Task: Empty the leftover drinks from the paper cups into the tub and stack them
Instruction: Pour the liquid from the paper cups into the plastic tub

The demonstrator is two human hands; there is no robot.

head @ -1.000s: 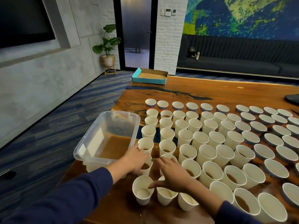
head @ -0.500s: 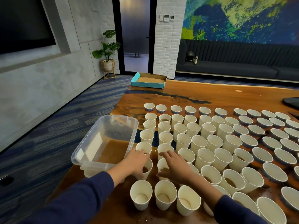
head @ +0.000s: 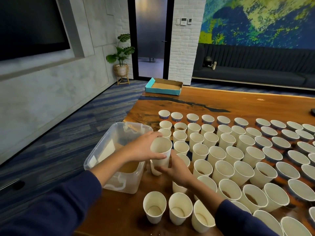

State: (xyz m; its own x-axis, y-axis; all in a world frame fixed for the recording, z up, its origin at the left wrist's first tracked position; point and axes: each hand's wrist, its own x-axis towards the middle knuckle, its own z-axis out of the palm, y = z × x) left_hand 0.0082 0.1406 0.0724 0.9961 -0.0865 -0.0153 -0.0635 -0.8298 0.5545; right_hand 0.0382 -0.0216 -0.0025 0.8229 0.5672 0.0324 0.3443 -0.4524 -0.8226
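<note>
From the head camera, the left hand [head: 141, 149] grips a raised paper cup [head: 161, 151] around its upper wall, just beside the tub [head: 109, 150] of brown liquid at the table's [head: 221, 101] left edge. The right hand [head: 177, 169] has its fingers curled round the same cup's base, with rows of cups [head: 238, 150] standing to the right.

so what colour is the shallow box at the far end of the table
Teal outside, brown cardboard inside: the box, head view.
</note>
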